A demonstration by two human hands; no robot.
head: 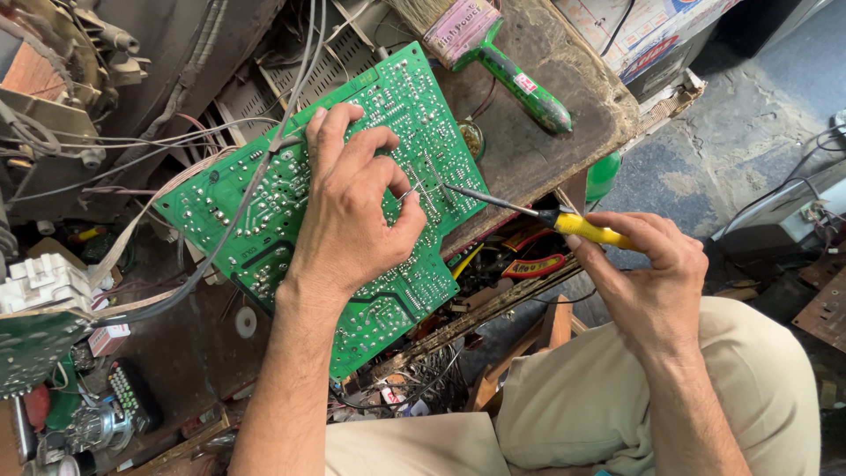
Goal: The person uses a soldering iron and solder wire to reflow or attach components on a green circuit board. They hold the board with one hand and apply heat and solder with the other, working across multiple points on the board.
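A large green circuit board (264, 203) lies tilted, solder side up, over a cluttered bench. My left hand (352, 211) rests on its middle, with thumb and forefinger pinching a thin strand of solder wire (411, 189). My right hand (648, 269) grips a yellow-handled soldering iron (564, 220). The iron's dark tip (454, 188) meets the board right beside the wire's end, near the board's right edge.
A green-handled paintbrush (493, 53) lies on the worn wooden table (546, 150) behind the board. Grey cables (159, 154) cross the board's left side. A white connector block (40, 282) and small parts crowd the left. Tools fill a gap below the table.
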